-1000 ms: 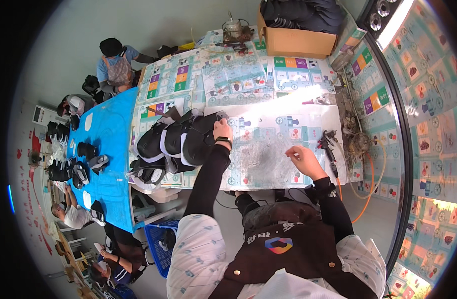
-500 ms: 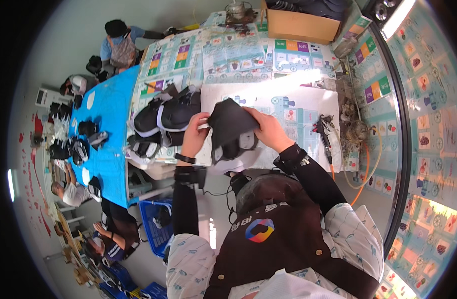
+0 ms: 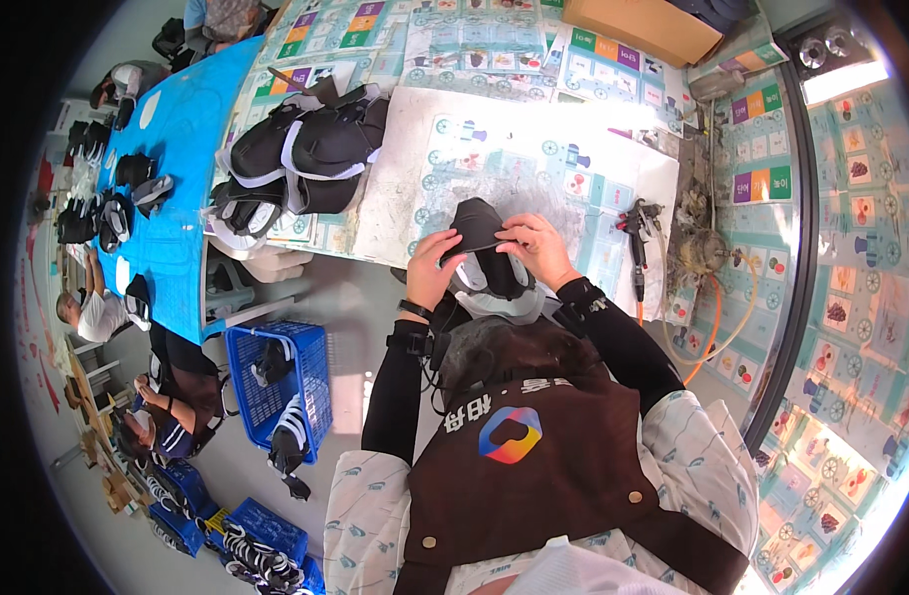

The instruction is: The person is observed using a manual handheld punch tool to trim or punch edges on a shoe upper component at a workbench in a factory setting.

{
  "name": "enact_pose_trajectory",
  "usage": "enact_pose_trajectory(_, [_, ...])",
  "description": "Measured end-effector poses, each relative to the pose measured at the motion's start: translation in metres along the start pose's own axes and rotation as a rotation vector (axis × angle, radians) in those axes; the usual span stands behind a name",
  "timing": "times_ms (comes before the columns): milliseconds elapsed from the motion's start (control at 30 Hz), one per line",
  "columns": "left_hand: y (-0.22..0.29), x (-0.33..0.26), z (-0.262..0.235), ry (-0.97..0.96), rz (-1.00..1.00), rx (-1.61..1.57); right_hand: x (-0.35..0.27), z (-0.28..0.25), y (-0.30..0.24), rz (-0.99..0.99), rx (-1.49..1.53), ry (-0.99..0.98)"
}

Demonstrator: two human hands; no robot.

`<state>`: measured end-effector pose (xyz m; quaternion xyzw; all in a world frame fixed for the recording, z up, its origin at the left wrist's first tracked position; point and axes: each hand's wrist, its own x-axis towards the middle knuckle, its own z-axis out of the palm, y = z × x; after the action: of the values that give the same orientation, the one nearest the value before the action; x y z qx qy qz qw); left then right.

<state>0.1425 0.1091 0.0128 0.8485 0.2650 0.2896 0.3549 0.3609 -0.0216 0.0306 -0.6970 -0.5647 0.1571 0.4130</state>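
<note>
"Beginning with the largest item, what is recorded?"

"A broad work table [image 3: 400, 149] under white sheeting printed with teal pictures. Next, a dark brown bib apron [image 3: 573, 486] on the wearer. At the table's left lies a pile of black, white-edged shoe uppers [image 3: 335, 139]."

"And the piece being handled?"

"One black shoe upper with a pale grey lower part [image 3: 474, 226], held at the table's near edge, before the apron. A dark pistol-shaped spray tool [image 3: 637, 238] lies to its right, apart from it."

"State of the hands?"

"Left hand [image 3: 429, 266] pinching the upper's left edge; right hand [image 3: 536, 248] gripping its right edge. Neither is free."

"Handling advice?"

"In my judgement: even tension from both sides, fingertips at the margins, no creasing of the black panel."

"Markings?"

"Pale lettering and a multicoloured emblem on the apron; coloured label blocks on the sheeting. Wording not transcribed. No writing discernible on the held upper."
</note>
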Motion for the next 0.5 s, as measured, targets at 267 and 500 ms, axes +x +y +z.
enact_pose_trajectory(267, [-0.007,0.009,0.016,0.03,-0.066,-0.047,0.006,0.006,0.004,0.073,-0.07,0.033])
enact_pose_trajectory(500, [-0.024,0.042,0.053,-0.02,-0.37,-0.13,0.018,0.006,0.036,0.581,0.453,-0.152])
